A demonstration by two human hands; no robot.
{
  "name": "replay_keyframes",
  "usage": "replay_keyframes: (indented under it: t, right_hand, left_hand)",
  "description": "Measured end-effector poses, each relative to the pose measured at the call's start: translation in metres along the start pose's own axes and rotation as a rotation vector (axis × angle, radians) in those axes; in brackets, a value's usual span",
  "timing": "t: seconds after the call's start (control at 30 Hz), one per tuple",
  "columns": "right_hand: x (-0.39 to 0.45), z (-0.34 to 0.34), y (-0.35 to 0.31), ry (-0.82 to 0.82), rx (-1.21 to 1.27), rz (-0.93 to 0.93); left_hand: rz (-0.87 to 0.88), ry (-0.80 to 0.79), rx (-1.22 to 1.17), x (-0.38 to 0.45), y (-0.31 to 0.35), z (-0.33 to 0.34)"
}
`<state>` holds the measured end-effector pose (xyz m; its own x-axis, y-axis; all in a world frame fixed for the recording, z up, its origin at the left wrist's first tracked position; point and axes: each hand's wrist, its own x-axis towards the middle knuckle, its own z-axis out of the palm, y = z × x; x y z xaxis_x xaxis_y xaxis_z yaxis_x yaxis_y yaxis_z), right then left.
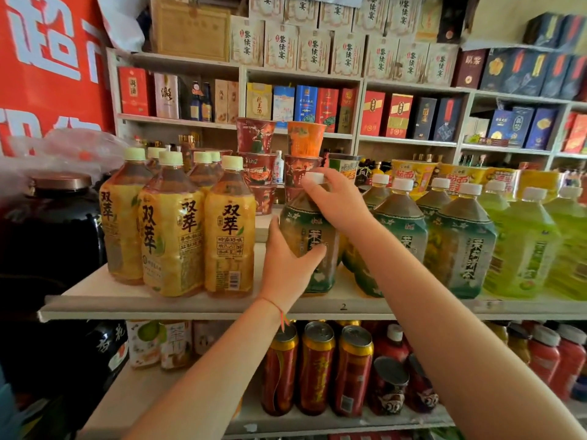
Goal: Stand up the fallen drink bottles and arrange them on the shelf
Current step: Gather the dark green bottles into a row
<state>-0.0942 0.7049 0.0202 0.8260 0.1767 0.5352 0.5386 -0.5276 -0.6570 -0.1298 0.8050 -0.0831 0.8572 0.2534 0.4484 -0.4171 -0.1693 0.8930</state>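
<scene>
Bottle work looks close to finished on this shelf level: a tall clear plastic bottle of brownish-green tea with a dark green flowered label and a white screw cap [309, 236] stands upright, or very nearly so, on the white shelf board [190, 304], near its front edge and in the gap between two groups of drinks. Both hands hold it. The left hand [287, 265] wraps the lower body from the left, thumb across the label, with a thin red string at the wrist. The right hand [336, 201] reaches over from the right and grips the neck and shoulder, fingertips touching the cap. The liquid fills it almost to the neck, and the label shows white blossoms and pale characters. Just beside it on the right stand matching green-labelled tea bottles [460, 246], then lime-green bottles [527, 249], all upright. Well to the left, across a bare stretch of board, stands a cluster of amber tea bottles with yellow labels and pale green caps [228, 230], also upright. No bottle on this level appears to lie on its side, so what seems left is setting the held bottle in line with its neighbours. Behind it rise stacked red and orange paper noodle cups [270, 160]. Below, red and gold drink cans [317, 366] fill the lower shelf, and one dark can [389, 385] appears tipped.
</scene>
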Motion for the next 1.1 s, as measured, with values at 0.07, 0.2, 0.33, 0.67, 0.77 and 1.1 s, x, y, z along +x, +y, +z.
replay_keyframes:
  t: [0.07,0.2,0.33,0.67,0.77,1.1]
  right_hand:
    - [0.001,0.006,0.008,0.077,0.047,0.102]
    - [0.001,0.007,0.006,0.017,0.134,0.297]
    - [-0.002,0.004,0.001,0.030,0.132,0.325]
    - [-0.037,0.026,0.028,0.115,0.592,0.523]
    - [-0.046,0.031,0.031,0.132,0.644,0.578]
    - [-0.051,0.025,0.025,0.178,0.701,0.672]
  left_hand:
    - [-0.001,-0.007,0.005,0.000,-0.001,0.007]
    - [-0.133,-0.059,-0.089,0.012,0.004,0.009]
    - [-0.258,-0.155,-0.149,0.023,0.003,0.000]
    - [-0.222,-0.129,-0.224,0.027,0.004,-0.003]
    - [-0.201,-0.115,-0.200,0.026,0.004,0.000]
    - [-0.237,-0.046,-0.208,0.006,0.014,0.009]
